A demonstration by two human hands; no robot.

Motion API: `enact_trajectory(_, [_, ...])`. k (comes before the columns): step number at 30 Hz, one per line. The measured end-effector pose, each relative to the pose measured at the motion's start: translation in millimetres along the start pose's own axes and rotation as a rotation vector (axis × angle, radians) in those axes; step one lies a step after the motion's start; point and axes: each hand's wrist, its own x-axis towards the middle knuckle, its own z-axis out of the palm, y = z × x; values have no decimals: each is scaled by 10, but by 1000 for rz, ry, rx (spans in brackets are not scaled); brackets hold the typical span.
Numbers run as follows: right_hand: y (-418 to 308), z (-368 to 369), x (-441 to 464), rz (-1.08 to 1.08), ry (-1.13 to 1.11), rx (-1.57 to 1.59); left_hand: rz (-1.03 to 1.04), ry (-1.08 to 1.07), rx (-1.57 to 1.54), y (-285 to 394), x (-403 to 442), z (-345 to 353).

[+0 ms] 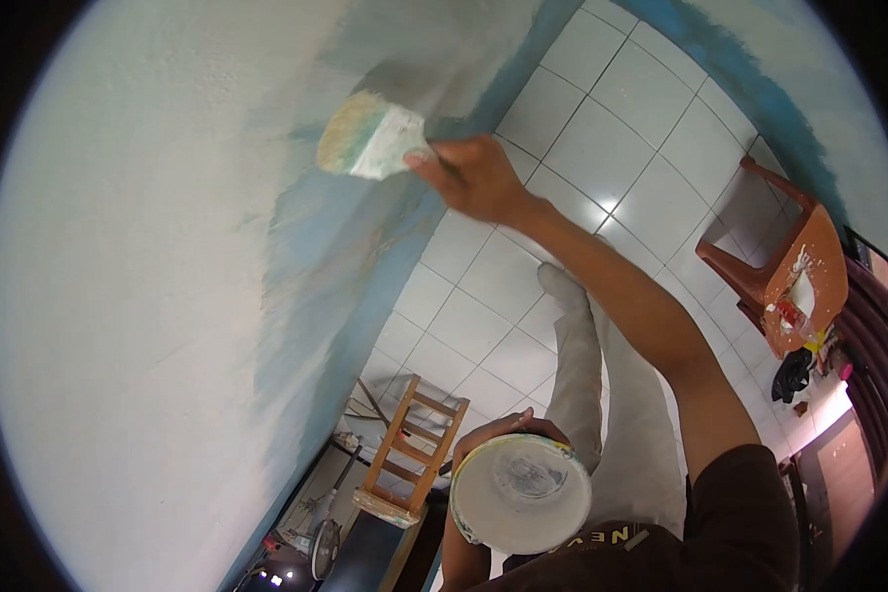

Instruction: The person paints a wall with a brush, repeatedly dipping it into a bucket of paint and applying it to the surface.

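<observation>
My right hand [474, 178] grips a wide paintbrush [390, 143] by its handle. Its pale bristles are close to the wall [148, 247] or touch it; I cannot tell which. White paint coats the brush's ferrule. In front of my body, my left hand [513, 424] is wrapped round the far side of a white paint bucket [474, 493], part of the fingers hidden behind it. A little whitish paint shows at the bottom of the bucket. Whitish paint covers much of the wall, and blue patches [311, 237] show along its lower part.
White floor tiles [622, 89] lie below. A wooden step stool or short ladder [419, 439] stands near the wall, beside a fan [326, 548] and a dark-topped piece of furniture [365, 557]. An orange-brown plastic chair [819, 257] with items on it stands at right, near a black bag [791, 375].
</observation>
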Motion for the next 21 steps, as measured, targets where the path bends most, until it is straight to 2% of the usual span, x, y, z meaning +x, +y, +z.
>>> enact_trajectory(1, [220,122,44,-73,79,39,121,91,155,-5,2,16])
enact_trajectory(3, [853,295,58,156,-63,-53,83,32,144,30,38,-13])
enact_trajectory(5, [1493,432,-17,221,-119,-243,45,-22,141,62,53,-76])
enact_trajectory(6, [1632,444,-60,224,-119,-237,52,-5,134,69,54,-115])
enact_trajectory(8, [1860,407,-191,451,-176,-402,66,23,117,2,70,-121])
enact_trajectory(10, [2097,411,-251,524,-204,-452,74,48,104,-74,61,-100])
enact_trajectory(12, [1962,388,-217,593,-227,-505,74,71,109,-113,37,-73])
enact_trajectory(16, [894,241,-61,418,-208,-347,159,17,160,-62,8,-41])
enact_trajectory(17, [659,161,-85,311,-217,-310,159,9,157,-60,8,-34])
enact_trajectory(18, [456,97,-105,204,-226,-274,120,57,118,-56,22,-29])
enact_trajectory(19, [239,61,-136,206,-229,-280,77,108,77,-70,24,-23])
enact_trajectory(21, [-84,91,-156,-109,-17,-24,27,83,-4,-101,63,-57])
